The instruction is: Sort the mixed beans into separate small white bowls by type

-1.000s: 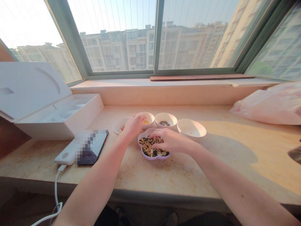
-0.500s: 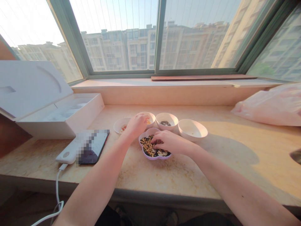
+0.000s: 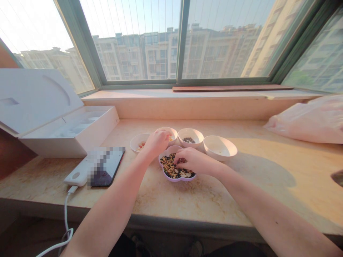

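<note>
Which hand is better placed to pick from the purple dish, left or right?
The right hand, probably: its fingers reach down into the mixed beans in the purple flower-shaped dish. The left hand sits farther back, over a small white bowl.

Open white box (image 3: 66, 139), power bank (image 3: 76, 175), phone (image 3: 114, 160) and pink plastic bag (image 3: 308, 123) along the stone windowsill (image 3: 268, 171)

1. Single head-worn view, placed above and on the near side of the stone windowsill (image 3: 203, 203).
2. Aimed forward and down across the sill.
3. Sill framed close, window pane (image 3: 134, 43) seen beyond it.
</note>
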`<state>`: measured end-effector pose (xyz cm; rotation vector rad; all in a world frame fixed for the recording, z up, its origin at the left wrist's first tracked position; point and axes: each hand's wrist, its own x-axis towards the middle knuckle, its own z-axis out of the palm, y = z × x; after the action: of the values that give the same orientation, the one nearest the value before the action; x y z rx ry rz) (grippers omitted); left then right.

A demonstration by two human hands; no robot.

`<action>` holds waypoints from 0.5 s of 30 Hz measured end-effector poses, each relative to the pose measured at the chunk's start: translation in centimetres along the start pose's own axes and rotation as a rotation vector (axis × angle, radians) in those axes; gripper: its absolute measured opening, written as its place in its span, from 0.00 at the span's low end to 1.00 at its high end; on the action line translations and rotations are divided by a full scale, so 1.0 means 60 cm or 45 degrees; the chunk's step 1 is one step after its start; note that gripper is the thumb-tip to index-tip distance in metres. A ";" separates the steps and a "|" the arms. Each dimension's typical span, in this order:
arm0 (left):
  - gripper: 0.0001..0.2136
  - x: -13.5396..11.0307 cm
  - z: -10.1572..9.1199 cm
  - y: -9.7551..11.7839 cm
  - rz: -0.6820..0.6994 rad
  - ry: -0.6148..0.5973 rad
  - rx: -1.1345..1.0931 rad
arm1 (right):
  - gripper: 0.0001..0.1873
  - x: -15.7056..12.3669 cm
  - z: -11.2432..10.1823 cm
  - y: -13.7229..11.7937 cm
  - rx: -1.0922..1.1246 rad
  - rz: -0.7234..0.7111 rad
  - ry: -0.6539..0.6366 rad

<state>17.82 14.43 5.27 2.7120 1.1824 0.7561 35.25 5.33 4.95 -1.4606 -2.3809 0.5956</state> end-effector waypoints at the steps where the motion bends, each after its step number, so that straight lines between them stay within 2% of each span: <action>1: 0.16 0.000 0.000 0.000 -0.002 -0.006 0.001 | 0.09 0.000 0.000 0.002 0.001 -0.002 0.004; 7: 0.16 0.001 -0.002 0.002 -0.017 -0.028 0.005 | 0.07 0.000 0.002 0.011 0.011 -0.005 0.047; 15: 0.15 0.000 -0.004 0.001 -0.044 -0.048 0.020 | 0.08 -0.003 -0.004 0.013 0.023 -0.117 0.077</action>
<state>17.77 14.37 5.49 2.6979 1.2289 0.6917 36.03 5.54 4.79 -1.3347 -2.3753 0.5413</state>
